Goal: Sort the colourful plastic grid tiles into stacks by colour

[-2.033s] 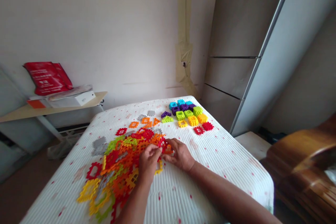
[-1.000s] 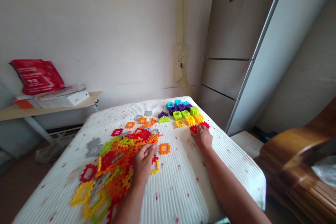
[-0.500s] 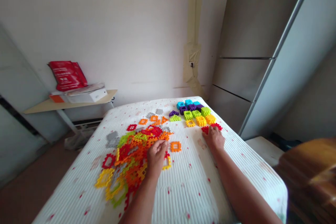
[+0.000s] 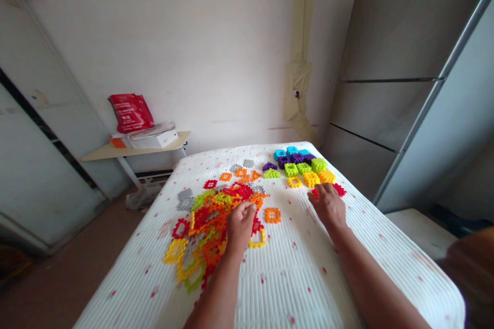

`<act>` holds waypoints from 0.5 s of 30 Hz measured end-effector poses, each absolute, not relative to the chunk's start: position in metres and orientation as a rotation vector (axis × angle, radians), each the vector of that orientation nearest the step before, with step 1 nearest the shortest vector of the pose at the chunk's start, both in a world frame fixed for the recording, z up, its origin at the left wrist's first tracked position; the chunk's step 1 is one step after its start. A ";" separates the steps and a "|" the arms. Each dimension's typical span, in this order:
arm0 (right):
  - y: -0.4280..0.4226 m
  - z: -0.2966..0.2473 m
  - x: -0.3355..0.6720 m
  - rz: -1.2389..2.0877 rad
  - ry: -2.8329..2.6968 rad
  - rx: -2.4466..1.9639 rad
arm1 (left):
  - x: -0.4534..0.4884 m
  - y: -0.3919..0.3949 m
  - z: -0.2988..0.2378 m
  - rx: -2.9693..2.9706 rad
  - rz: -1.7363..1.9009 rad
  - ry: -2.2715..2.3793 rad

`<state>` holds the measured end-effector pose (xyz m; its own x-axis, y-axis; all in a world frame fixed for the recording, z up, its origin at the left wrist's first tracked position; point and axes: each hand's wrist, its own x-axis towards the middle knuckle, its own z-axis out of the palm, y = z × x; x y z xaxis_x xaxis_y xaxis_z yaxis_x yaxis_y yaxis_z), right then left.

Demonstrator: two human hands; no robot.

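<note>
My left hand (image 4: 241, 226) hovers over the right side of a mixed pile of flat plastic interlocking pieces (image 4: 208, 236) in red, orange, yellow, green and grey. Its fingers are curled together with the thumb, and I cannot make out anything between them. My right hand (image 4: 331, 208) is at the red pieces (image 4: 339, 189) at the right, fingers apart, partly covering them. Behind it stand sorted stacks: yellow pieces (image 4: 311, 180), green pieces (image 4: 318, 165), purple pieces (image 4: 297, 158) and blue pieces (image 4: 292, 150). One square orange piece (image 4: 272, 209) lies between my hands.
A white quilted cover with red specks (image 4: 285, 277) lies over the table. Grey pieces (image 4: 249, 163) lie towards the back. A refrigerator (image 4: 386, 51) stands at the right. On the left, a side table (image 4: 96, 153) carries a red bag (image 4: 131, 113) and a white box (image 4: 158, 139).
The view has turned a little to the left, so everything sits further right. My right hand has drawn slightly back from the red pieces; my left hand stays curled over the pile.
</note>
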<state>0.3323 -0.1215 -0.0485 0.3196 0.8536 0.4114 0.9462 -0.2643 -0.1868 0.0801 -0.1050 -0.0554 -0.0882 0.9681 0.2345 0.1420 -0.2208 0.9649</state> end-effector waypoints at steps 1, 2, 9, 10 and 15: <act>-0.121 -0.050 0.327 -0.297 -1.676 -2.118 | 0.076 -0.101 -0.052 1.507 1.400 1.334; -0.120 -0.052 0.321 -0.253 -1.761 -2.043 | 0.073 -0.096 -0.047 1.624 1.364 1.426; -0.113 -0.067 0.293 0.079 -2.162 -1.859 | 0.066 -0.052 -0.022 2.233 0.650 1.894; -0.113 -0.067 0.292 0.091 -2.158 -1.870 | 0.067 -0.047 -0.022 2.251 0.592 1.918; -0.113 -0.063 0.294 0.131 -2.128 -1.867 | 0.077 -0.032 -0.025 2.297 0.398 2.019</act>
<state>0.2941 -0.1133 -0.0633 -0.1051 0.9801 0.1684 0.9521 0.1481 -0.2674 0.0769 -0.0319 -0.0251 0.1100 0.9818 0.1548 0.9670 -0.1418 0.2117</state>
